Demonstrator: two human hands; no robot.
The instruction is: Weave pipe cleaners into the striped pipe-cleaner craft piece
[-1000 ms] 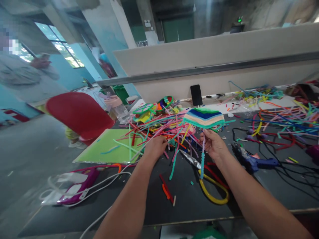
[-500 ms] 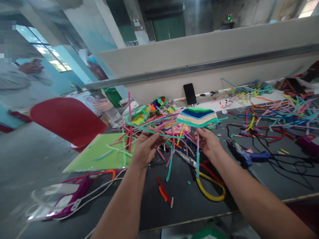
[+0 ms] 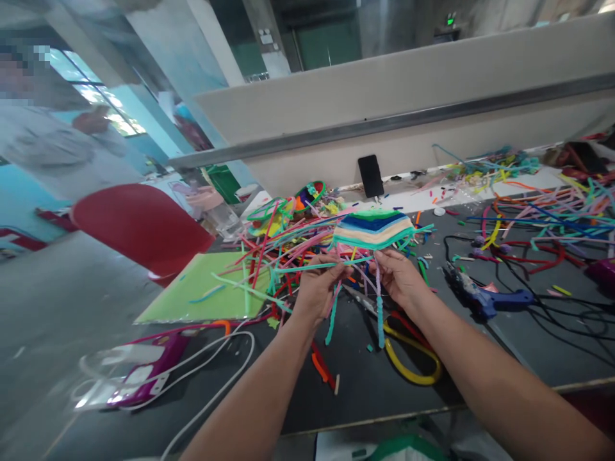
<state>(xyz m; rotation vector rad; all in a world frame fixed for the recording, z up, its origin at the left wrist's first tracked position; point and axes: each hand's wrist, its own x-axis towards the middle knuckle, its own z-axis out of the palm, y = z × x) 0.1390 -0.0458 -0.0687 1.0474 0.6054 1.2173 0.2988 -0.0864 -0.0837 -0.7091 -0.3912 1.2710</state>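
Left hand [image 3: 321, 288]: centre of frame, thumb and fingers closed on a teal pipe cleaner [image 3: 293, 269], which lies nearly level and runs rightward to the right hand's fingertips; whether it touches them cannot be told.

Right hand [image 3: 402, 276]: just right of centre, thumb and forefinger pinched on a lilac-and-teal strand [image 3: 380, 320], its twisted lower part hanging down.

Striped panel [image 3: 377, 230]: centre of frame, just above both hands; bands of green, blue, navy, cream and teal. Its join to the strand is hidden by the fingers.

Scissors [image 3: 414, 374]: lower centre-right, yellow-handled, beneath the right hand, blades partly covered.

Pipe-cleaner heap [image 3: 302, 238]: centre, mixed colours, behind the left hand. Second heap [image 3: 576, 214]: right edge.

Glue gun [image 3: 500, 301]: blue, right of the right forearm, among black cables.

Green sheet [image 3: 192, 298]: left of centre, loose pipe cleaners on it.

Smartphone [image 3: 369, 176]: black-screened, upper centre, leaning back.

Red chair [image 3: 139, 224]: left.

Person [image 3: 52, 141]: upper left, blurred.
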